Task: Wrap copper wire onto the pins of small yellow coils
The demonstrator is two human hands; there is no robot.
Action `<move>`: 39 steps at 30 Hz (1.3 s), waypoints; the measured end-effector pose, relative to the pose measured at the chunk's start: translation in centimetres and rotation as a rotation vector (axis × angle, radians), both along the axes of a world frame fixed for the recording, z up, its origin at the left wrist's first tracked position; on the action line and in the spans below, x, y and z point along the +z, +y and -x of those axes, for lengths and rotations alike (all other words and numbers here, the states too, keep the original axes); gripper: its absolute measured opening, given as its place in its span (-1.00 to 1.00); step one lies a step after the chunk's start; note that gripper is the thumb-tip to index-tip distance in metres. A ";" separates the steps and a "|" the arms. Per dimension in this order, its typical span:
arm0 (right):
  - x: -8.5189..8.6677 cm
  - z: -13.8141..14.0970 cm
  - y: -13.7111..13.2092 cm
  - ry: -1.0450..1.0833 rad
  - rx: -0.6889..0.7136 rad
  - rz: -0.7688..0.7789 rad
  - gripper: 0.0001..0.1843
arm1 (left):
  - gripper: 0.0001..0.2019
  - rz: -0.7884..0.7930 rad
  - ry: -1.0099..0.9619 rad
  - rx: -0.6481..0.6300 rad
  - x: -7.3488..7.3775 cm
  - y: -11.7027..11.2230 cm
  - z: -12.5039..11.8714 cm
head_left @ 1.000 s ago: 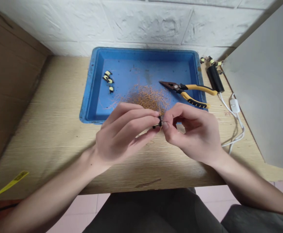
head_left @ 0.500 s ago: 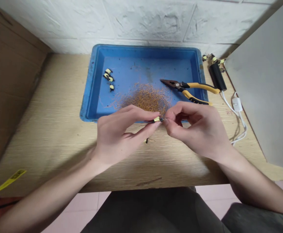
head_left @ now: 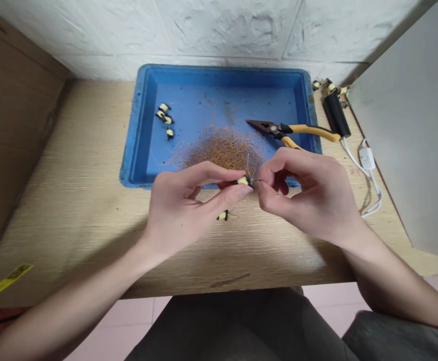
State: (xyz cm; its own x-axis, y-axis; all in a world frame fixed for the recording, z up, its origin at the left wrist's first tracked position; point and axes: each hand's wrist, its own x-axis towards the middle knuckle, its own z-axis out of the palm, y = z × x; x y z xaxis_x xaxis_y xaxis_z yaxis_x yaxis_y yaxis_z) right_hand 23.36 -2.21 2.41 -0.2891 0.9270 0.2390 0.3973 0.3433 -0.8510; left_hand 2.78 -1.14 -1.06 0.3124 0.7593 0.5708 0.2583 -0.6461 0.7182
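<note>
- pale wood-grain desk point(head_left: 71, 200) holding everything
- blue plastic tray point(head_left: 129, 150) sitting toward the back
- little yellow-and-black bobbin point(head_left: 222, 215) lying just in front of the tray
- black cylinder point(head_left: 336, 115) back right, white cord point(head_left: 354, 160) running off it
- few more bobbins point(head_left: 329, 85) right beside that

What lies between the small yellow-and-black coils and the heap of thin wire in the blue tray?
In the head view: the tray's blue floor, with a few stray wire ends from the heap.

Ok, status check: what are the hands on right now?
Left hand pinching a small yellow-and-black component. Right hand at its wire end. Second component on the desk below.
</note>
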 end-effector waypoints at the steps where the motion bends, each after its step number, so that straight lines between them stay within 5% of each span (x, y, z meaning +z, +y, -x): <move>1: 0.0 0.0 0.0 -0.008 0.001 -0.012 -0.79 | -0.96 0.031 -0.034 0.051 0.0 0.0 0.1; 7: 0.3 -0.3 0.0 0.026 0.049 0.048 -0.79 | -0.82 0.283 -0.055 -0.002 0.1 -0.5 0.6; 30: 0.5 -0.7 0.3 0.115 0.163 0.253 -0.79 | -0.86 0.009 -0.026 -0.179 1.1 0.4 0.7; 39: 0.4 -0.8 0.2 0.097 0.165 0.270 -0.79 | -0.65 0.103 -0.064 -0.160 1.0 0.3 0.7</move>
State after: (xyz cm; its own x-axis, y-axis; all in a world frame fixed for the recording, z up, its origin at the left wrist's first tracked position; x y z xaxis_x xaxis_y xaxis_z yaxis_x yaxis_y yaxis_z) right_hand 24.12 -2.04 2.85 -0.4290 0.9030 0.0249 0.2672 0.1532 -0.9514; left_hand 2.03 -0.84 -0.10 0.3994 0.7582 0.5155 0.1094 -0.5976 0.7943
